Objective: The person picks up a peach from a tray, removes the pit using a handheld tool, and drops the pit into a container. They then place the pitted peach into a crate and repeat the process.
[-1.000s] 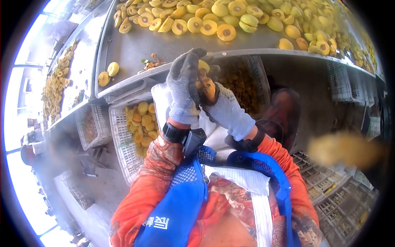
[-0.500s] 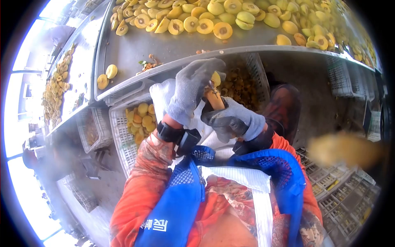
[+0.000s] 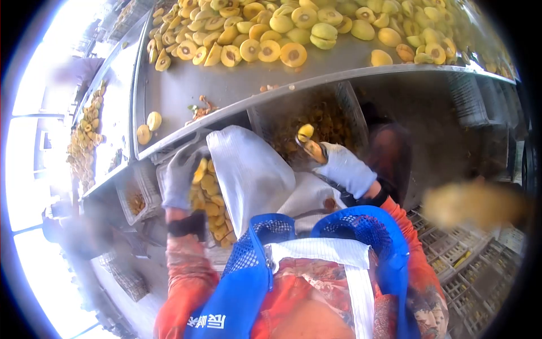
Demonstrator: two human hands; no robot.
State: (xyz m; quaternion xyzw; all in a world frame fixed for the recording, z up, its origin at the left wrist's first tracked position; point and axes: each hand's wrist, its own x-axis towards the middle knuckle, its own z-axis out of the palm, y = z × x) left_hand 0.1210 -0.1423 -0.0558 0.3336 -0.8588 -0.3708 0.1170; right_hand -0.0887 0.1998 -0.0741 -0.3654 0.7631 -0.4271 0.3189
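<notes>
My right hand point(image 3: 345, 169), in a grey-white glove, is closed round a wooden-handled pitting knife point(image 3: 314, 151) with a curved metal end. A small yellow fruit piece point(image 3: 305, 133) sits at its tip, over the crate of brownish scraps point(image 3: 316, 110) under the table edge. At the left, my gloved left hand point(image 3: 182, 175) hangs over a white crate holding yellow peach halves point(image 3: 212, 198). Its fingers are apart and slightly blurred, with a peach half just beside them. A white apron point(image 3: 248, 164) spreads over my lap between both hands.
Many halved peaches point(image 3: 248, 51) are heaped on the metal table point(image 3: 186, 79) ahead; two lie near its left corner. A small scrap pile point(image 3: 200, 107) is at the edge. Stacked crates point(image 3: 468, 271) stand right, and another crate point(image 3: 135, 198) left. A blurred brownish shape point(image 3: 474, 206) hangs at right.
My left hand has parted from my right and swung left and down to the crate of peach halves. My right hand has shifted slightly right, still holding the pitting knife.
</notes>
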